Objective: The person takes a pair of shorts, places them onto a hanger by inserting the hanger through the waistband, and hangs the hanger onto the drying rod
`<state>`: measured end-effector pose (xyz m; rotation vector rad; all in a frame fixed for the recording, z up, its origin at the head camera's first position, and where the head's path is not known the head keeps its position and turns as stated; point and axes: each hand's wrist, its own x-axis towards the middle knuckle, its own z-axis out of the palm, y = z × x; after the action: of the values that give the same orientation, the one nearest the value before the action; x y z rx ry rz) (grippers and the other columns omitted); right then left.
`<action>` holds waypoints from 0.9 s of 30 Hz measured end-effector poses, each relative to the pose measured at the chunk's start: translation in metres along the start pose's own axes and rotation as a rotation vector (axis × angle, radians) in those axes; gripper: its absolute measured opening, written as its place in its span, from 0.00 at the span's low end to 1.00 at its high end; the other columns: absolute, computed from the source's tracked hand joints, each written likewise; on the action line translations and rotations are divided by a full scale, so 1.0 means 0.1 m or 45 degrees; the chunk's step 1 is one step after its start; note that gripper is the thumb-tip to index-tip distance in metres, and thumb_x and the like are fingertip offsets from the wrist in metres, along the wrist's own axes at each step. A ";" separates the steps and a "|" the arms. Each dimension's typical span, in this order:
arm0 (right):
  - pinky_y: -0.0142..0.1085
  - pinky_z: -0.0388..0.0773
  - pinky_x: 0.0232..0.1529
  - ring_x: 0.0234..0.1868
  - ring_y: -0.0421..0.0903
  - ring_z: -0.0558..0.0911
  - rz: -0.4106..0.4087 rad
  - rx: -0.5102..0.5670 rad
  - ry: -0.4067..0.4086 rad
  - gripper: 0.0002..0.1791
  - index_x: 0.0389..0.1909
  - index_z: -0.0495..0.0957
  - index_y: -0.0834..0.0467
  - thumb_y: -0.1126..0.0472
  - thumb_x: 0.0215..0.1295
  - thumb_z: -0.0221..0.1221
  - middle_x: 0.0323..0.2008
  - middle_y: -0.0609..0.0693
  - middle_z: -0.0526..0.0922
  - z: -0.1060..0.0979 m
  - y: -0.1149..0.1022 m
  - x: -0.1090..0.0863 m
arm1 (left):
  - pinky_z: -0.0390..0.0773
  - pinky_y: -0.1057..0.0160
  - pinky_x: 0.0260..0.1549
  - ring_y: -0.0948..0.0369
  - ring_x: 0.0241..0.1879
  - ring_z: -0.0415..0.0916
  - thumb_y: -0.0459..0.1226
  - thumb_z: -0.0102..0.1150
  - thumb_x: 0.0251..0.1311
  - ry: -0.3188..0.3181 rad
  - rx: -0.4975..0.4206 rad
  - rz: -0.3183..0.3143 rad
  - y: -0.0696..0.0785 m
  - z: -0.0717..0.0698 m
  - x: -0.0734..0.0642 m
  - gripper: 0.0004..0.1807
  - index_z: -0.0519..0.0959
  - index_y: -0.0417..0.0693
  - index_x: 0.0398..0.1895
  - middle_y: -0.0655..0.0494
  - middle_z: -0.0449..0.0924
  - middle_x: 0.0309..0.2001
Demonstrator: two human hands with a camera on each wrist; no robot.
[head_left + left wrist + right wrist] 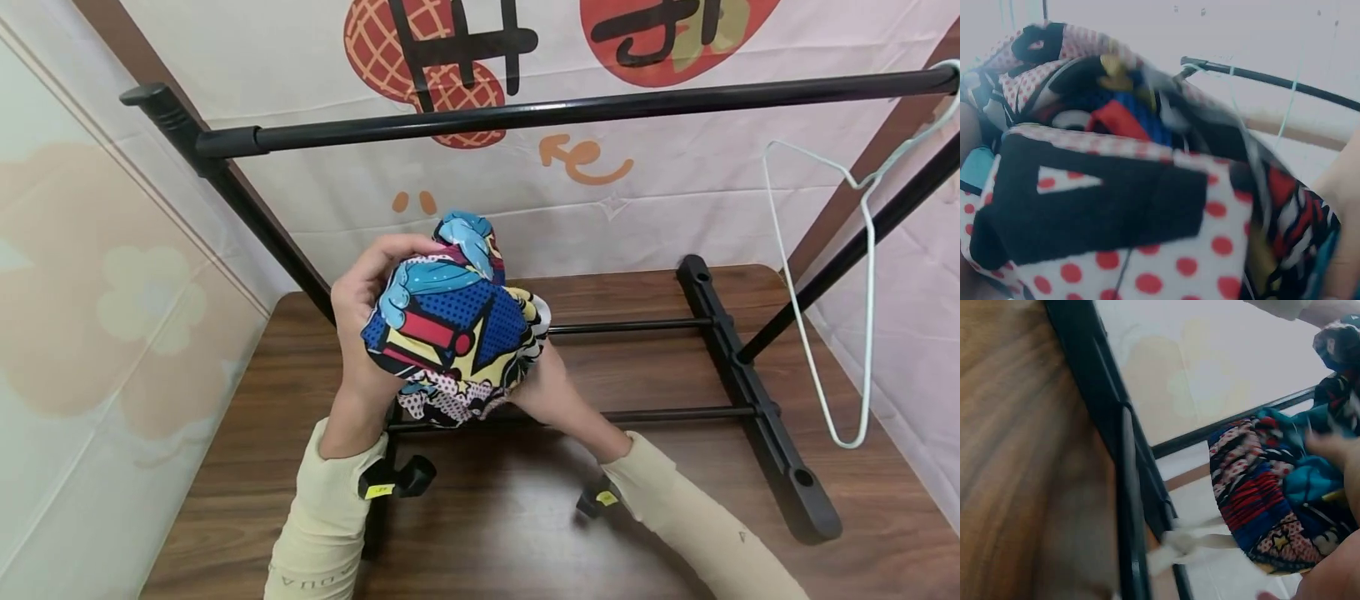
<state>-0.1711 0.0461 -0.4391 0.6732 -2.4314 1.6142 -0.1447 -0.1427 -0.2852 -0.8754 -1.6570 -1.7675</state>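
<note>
A bunched garment (pixel 457 333) in a bright comic print of blue, red, yellow and black is held up in front of the rack. Its left side is gripped by my left hand (pixel 360 308), thumb over the top edge. My right hand (pixel 543 387) holds the lower right side, its fingers mostly hidden behind the cloth. In the right wrist view, the garment (pixel 1254 494) shows a gathered elastic edge, with a knotted cream cord (pixel 1182 545) beside it. Red-dotted white cloth of the garment (pixel 1110 206) fills much of the left wrist view.
A black clothes rack (pixel 480 121) stands on the wooden table (pixel 510 533), its top bar crossing beyond my hands. At the right end of the bar hangs a pale mint hanger (pixel 866 333). Printed cloth walls (pixel 315 192) enclose the back and sides.
</note>
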 end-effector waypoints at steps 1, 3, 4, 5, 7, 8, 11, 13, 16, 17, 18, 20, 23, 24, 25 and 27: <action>0.49 0.79 0.54 0.50 0.52 0.81 0.031 -0.026 0.034 0.22 0.54 0.76 0.64 0.67 0.58 0.66 0.50 0.60 0.83 -0.03 0.00 0.02 | 0.83 0.63 0.57 0.59 0.50 0.84 0.52 0.76 0.60 0.013 0.019 -0.007 0.00 -0.01 0.00 0.25 0.84 0.44 0.51 0.59 0.88 0.48; 0.44 0.79 0.42 0.38 0.49 0.80 0.075 -0.058 0.101 0.06 0.36 0.78 0.63 0.70 0.57 0.62 0.37 0.59 0.84 -0.11 0.00 0.07 | 0.81 0.62 0.60 0.57 0.55 0.82 0.46 0.76 0.61 0.024 0.109 -0.049 -0.03 -0.06 -0.01 0.26 0.82 0.38 0.55 0.55 0.86 0.53; 0.42 0.78 0.38 0.34 0.48 0.78 0.103 -0.065 0.139 0.02 0.30 0.77 0.62 0.71 0.57 0.60 0.32 0.59 0.84 -0.17 0.00 0.10 | 0.80 0.61 0.61 0.56 0.58 0.80 0.42 0.76 0.60 0.024 0.190 -0.080 -0.05 -0.10 -0.01 0.27 0.80 0.36 0.58 0.53 0.84 0.55; 0.41 0.77 0.37 0.32 0.47 0.77 0.132 -0.062 0.183 0.03 0.27 0.76 0.63 0.72 0.57 0.59 0.30 0.60 0.84 -0.25 0.00 0.13 | 0.78 0.60 0.63 0.56 0.60 0.79 0.39 0.75 0.60 0.016 0.288 -0.113 -0.08 -0.15 -0.02 0.28 0.78 0.35 0.61 0.51 0.83 0.58; 0.37 0.78 0.38 0.33 0.44 0.80 0.222 0.004 0.296 0.03 0.31 0.80 0.65 0.72 0.60 0.58 0.34 0.62 0.87 -0.42 0.01 0.19 | 0.78 0.55 0.64 0.54 0.61 0.79 0.33 0.75 0.58 -0.009 0.521 -0.186 -0.16 -0.26 -0.05 0.30 0.77 0.36 0.64 0.47 0.82 0.60; 0.35 0.80 0.41 0.36 0.42 0.81 0.266 0.058 0.370 0.06 0.37 0.84 0.66 0.72 0.63 0.58 0.39 0.62 0.89 -0.51 0.00 0.21 | 0.78 0.53 0.63 0.53 0.61 0.79 0.31 0.75 0.56 -0.027 0.639 -0.233 -0.20 -0.31 -0.06 0.32 0.77 0.39 0.65 0.46 0.82 0.61; 0.30 0.82 0.48 0.46 0.39 0.83 0.305 0.322 0.593 0.17 0.55 0.85 0.64 0.73 0.68 0.57 0.51 0.58 0.88 -0.78 -0.06 0.28 | 0.80 0.44 0.59 0.46 0.57 0.83 0.30 0.74 0.55 -0.105 0.937 -0.398 -0.34 -0.43 -0.13 0.31 0.79 0.46 0.65 0.42 0.86 0.58; 0.29 0.83 0.49 0.49 0.40 0.83 0.223 0.527 0.703 0.20 0.59 0.83 0.67 0.77 0.69 0.55 0.52 0.55 0.87 -0.92 -0.13 0.31 | 0.81 0.40 0.55 0.43 0.54 0.85 0.30 0.73 0.54 -0.217 1.067 -0.516 -0.44 -0.47 -0.19 0.31 0.80 0.49 0.64 0.41 0.87 0.56; 0.29 0.84 0.48 0.50 0.42 0.83 0.033 0.734 0.748 0.22 0.55 0.85 0.66 0.83 0.66 0.52 0.49 0.49 0.87 -1.05 -0.25 0.34 | 0.82 0.39 0.53 0.41 0.54 0.85 0.32 0.72 0.57 -0.426 1.143 -0.681 -0.59 -0.49 -0.29 0.31 0.78 0.52 0.66 0.41 0.87 0.56; 0.30 0.85 0.47 0.49 0.43 0.83 -0.024 0.776 0.740 0.22 0.53 0.86 0.64 0.83 0.66 0.52 0.47 0.48 0.88 -1.07 -0.29 0.34 | 0.82 0.39 0.53 0.41 0.54 0.85 0.34 0.72 0.58 -0.485 1.147 -0.721 -0.63 -0.49 -0.32 0.30 0.78 0.51 0.67 0.41 0.87 0.57; 0.30 0.85 0.47 0.49 0.42 0.84 -0.068 0.769 0.739 0.22 0.51 0.87 0.61 0.83 0.67 0.53 0.46 0.47 0.88 -1.08 -0.32 0.35 | 0.82 0.38 0.54 0.41 0.55 0.84 0.35 0.72 0.59 -0.539 1.141 -0.760 -0.66 -0.48 -0.35 0.31 0.77 0.50 0.68 0.41 0.86 0.59; 0.31 0.85 0.48 0.48 0.42 0.86 -0.153 0.761 0.744 0.23 0.49 0.89 0.57 0.82 0.67 0.54 0.45 0.46 0.90 -1.10 -0.37 0.37 | 0.76 0.36 0.62 0.38 0.64 0.77 0.41 0.76 0.59 -0.669 1.158 -0.829 -0.69 -0.46 -0.40 0.40 0.70 0.49 0.74 0.39 0.80 0.65; 0.32 0.84 0.51 0.48 0.40 0.87 -0.270 0.649 0.777 0.20 0.50 0.89 0.60 0.81 0.67 0.57 0.45 0.44 0.91 -1.11 -0.43 0.38 | 0.57 0.29 0.73 0.36 0.79 0.52 0.50 0.81 0.54 -0.864 1.115 -0.875 -0.62 -0.41 -0.45 0.60 0.52 0.52 0.84 0.37 0.56 0.79; 0.33 0.83 0.53 0.49 0.40 0.88 -0.307 0.585 0.793 0.19 0.51 0.89 0.61 0.80 0.66 0.59 0.46 0.44 0.91 -1.12 -0.45 0.38 | 0.52 0.26 0.74 0.37 0.82 0.43 0.53 0.82 0.51 -0.910 1.081 -0.870 -0.58 -0.38 -0.45 0.67 0.45 0.55 0.86 0.38 0.48 0.82; 0.33 0.83 0.55 0.49 0.40 0.88 -0.342 0.517 0.801 0.18 0.51 0.89 0.62 0.79 0.66 0.60 0.46 0.44 0.91 -1.13 -0.46 0.38 | 0.49 0.25 0.74 0.37 0.83 0.36 0.55 0.82 0.50 -0.943 1.044 -0.853 -0.53 -0.35 -0.45 0.72 0.39 0.59 0.87 0.40 0.40 0.83; 0.34 0.82 0.58 0.52 0.41 0.88 -0.408 0.369 0.799 0.18 0.53 0.88 0.63 0.77 0.66 0.62 0.48 0.46 0.91 -1.13 -0.49 0.38 | 0.49 0.26 0.76 0.42 0.84 0.33 0.57 0.81 0.51 -0.927 0.925 -0.809 -0.42 -0.28 -0.44 0.73 0.32 0.66 0.86 0.46 0.33 0.85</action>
<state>-0.1972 0.1219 -0.3375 0.4634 -1.5876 1.7224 -0.1519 -0.1686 -0.3466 -0.7038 -3.0411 -0.9941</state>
